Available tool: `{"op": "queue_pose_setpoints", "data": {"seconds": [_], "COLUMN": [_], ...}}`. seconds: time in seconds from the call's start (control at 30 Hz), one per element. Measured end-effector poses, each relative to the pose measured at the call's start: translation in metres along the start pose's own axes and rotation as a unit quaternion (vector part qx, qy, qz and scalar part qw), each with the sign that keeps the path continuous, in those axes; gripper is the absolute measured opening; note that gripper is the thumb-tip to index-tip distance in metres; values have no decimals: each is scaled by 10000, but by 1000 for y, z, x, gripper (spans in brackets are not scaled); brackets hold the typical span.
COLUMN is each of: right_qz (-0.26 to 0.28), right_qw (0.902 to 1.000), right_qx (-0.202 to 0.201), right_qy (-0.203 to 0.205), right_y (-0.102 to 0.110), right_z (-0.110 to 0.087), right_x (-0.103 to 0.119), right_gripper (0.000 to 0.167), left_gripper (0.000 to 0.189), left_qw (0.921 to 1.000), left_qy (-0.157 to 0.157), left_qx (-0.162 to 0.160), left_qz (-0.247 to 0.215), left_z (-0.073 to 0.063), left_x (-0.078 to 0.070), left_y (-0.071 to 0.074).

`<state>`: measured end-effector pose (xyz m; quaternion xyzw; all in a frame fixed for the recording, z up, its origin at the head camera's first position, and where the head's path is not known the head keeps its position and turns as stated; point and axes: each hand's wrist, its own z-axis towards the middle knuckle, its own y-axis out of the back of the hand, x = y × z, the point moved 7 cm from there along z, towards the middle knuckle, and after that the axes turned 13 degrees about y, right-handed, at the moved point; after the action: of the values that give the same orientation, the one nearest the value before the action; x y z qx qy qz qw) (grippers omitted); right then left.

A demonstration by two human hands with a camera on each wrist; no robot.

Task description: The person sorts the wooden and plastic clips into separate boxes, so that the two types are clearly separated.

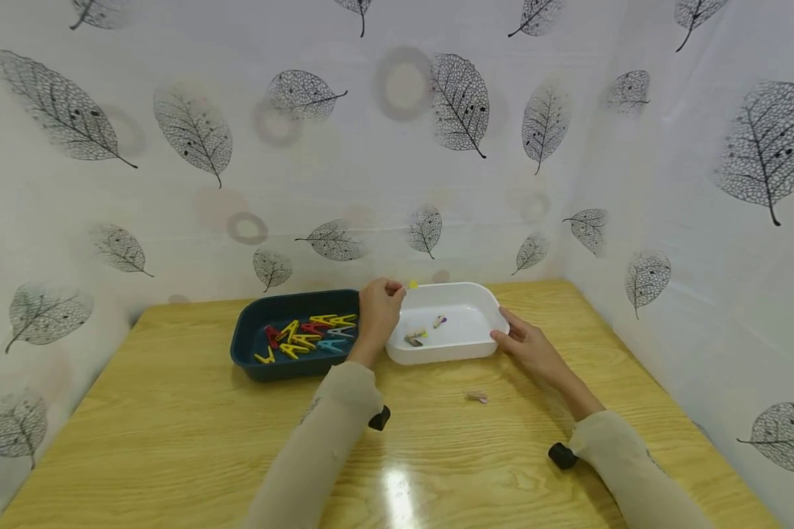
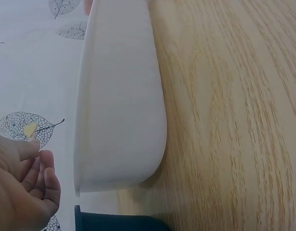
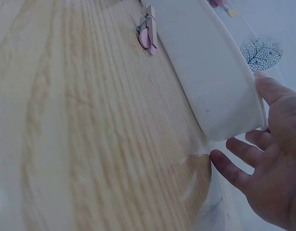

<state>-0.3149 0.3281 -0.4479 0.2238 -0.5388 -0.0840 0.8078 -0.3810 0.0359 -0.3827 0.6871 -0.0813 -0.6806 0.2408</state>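
My left hand [image 1: 380, 308] pinches a small clothespin with a yellow decoration [image 2: 30, 129] between thumb and fingertips, just above the far left part of the white tray [image 1: 448, 353]. Most of that clothespin is hidden by the fingers. With my right hand [image 1: 529, 349] I grip the tray's right end, the thumb at the rim and the fingers spread along the outside. Two small decorated clothespins lie inside the tray, one with purple [image 1: 440, 321] and one with yellow [image 1: 415, 338]. On the table before the tray is a wooden clothespin with a pink decoration [image 3: 148, 33].
Left of the white tray, close beside it, stands a dark blue tray [image 1: 251, 367] with several larger plastic clothespins [image 1: 302, 339] in yellow, red and blue. A leaf-patterned sheet [image 1: 370, 169] rises behind the wooden table [image 1: 172, 426] and along its sides.
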Motion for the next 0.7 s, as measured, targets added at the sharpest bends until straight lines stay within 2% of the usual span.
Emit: {"op": "queue_pose_setpoints", "data": {"seconds": [0.2,0.47,0.7], "right_qz": [41,3,-38], "right_qw": [10000,10000,10000], "right_qx": [8,21,-15], "right_qy": [38,38,32], "right_y": [-1,-1,1], "right_z": [1,0,0], "right_x": [0,-2,0], "right_gripper": [73,73,73], "left_gripper": [10,20,22], "left_qw": [10000,9998,9990], "left_qy": [27,-214,-139], "left_qx": [44,-30,14], "left_qz": [-23,50,416], "left_z": [-1,0,-2], "left_x": [-1,-1,0], "left_y": [-2,0,-1]}}
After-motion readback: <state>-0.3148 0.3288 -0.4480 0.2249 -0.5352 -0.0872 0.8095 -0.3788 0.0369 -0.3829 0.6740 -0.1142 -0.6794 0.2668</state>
